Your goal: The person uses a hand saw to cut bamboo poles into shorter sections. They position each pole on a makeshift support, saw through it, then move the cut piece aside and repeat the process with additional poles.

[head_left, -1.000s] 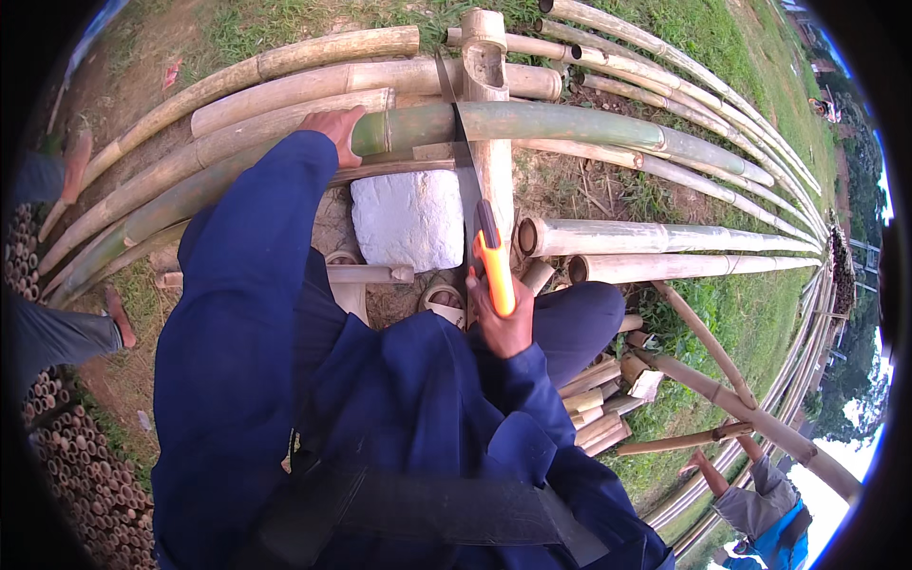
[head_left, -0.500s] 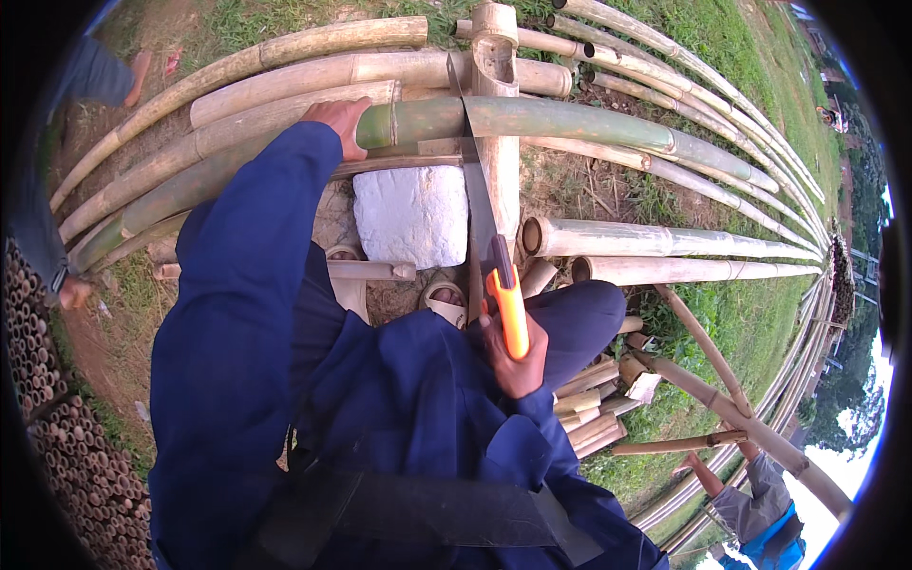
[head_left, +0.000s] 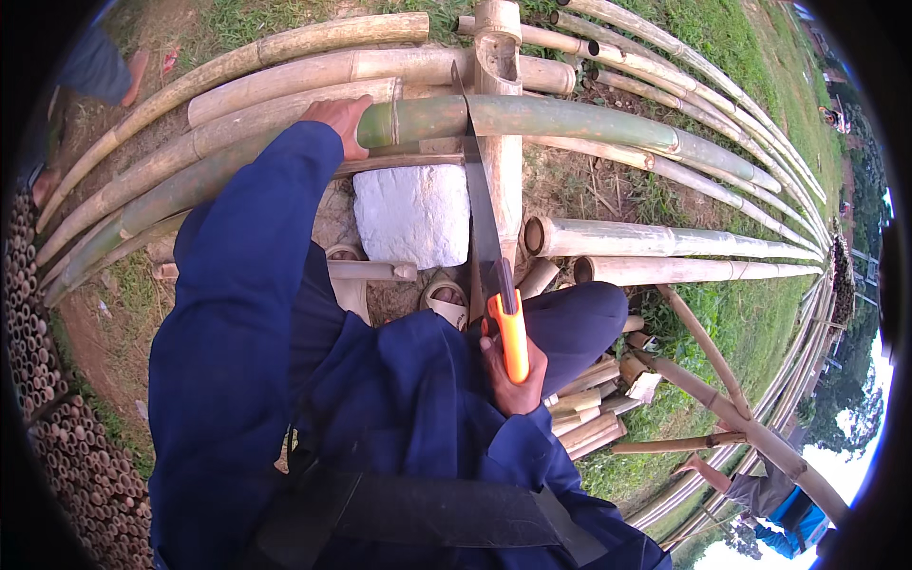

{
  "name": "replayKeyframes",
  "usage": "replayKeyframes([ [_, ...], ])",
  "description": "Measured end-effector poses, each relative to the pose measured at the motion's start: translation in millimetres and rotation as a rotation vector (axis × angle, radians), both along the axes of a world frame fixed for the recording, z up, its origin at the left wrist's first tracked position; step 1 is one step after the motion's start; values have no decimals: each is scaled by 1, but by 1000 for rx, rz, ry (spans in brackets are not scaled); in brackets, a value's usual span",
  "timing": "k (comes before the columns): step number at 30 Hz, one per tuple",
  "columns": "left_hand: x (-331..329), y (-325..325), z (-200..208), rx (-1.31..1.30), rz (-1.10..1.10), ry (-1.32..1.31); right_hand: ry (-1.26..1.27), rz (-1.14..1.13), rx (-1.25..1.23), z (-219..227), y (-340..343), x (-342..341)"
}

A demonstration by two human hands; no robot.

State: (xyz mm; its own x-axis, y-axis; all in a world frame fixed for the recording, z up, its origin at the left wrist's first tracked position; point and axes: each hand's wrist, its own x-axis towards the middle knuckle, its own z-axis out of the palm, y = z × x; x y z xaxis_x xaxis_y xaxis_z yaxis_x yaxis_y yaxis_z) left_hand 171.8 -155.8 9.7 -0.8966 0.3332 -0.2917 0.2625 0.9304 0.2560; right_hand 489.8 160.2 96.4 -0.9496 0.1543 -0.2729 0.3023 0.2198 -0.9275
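Grass (head_left: 760,313) and trodden dirt (head_left: 95,332) spread beneath long pale poles (head_left: 285,52), smooth bamboo bowed by the lens, with ringed joints and hollow, dark-mouthed ends. At the lower left edge, a stack (head_left: 90,475) shows many round, open bamboo ends packed tight.

The green pole (head_left: 570,119) lies across the work area, glossy and mottled, crossing an upright-running post (head_left: 496,176) of pale bamboo with a scooped notch near its far end. Dirt shows between this post and the hollow mouths of two pale poles to its right. On the near side of the green pole sits a white block (head_left: 413,218), rough-faced and squarish; only a narrow gap parts its right edge from the saw (head_left: 484,204).

That saw's thin, dark blade crosses the green pole just left of the post; how deep it bites, I cannot tell. Its orange handle is closed in the right hand (head_left: 518,380), fingers wrapped round, with the bent knee (head_left: 579,318) close by on the right. Short split pieces (head_left: 584,413) lie past that knee. The left hand (head_left: 342,123) clasps the green pole, thumb spread apart from the fingers, well left of the blade.
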Motion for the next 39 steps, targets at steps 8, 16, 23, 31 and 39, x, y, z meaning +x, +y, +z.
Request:
replayKeyframes([
  [8, -5, 8, -3, 50, 66, 25, 241, 86, 125, -65, -21, -156],
  [16, -17, 23, 6, 17, 33, 16, 127, 107, 152, -2, 19, -22],
  [23, -18, 6, 3, -2, 30, 16, 260, 73, 185, -59, -26, -156],
  [31, -9, 6, 3, -2, 17, -27, 28, 42, 116, 8, 1, -6],
  [39, -6, -1, -1, 23, 38, -3, 84, 44, 21, -54, -17, -121],
])
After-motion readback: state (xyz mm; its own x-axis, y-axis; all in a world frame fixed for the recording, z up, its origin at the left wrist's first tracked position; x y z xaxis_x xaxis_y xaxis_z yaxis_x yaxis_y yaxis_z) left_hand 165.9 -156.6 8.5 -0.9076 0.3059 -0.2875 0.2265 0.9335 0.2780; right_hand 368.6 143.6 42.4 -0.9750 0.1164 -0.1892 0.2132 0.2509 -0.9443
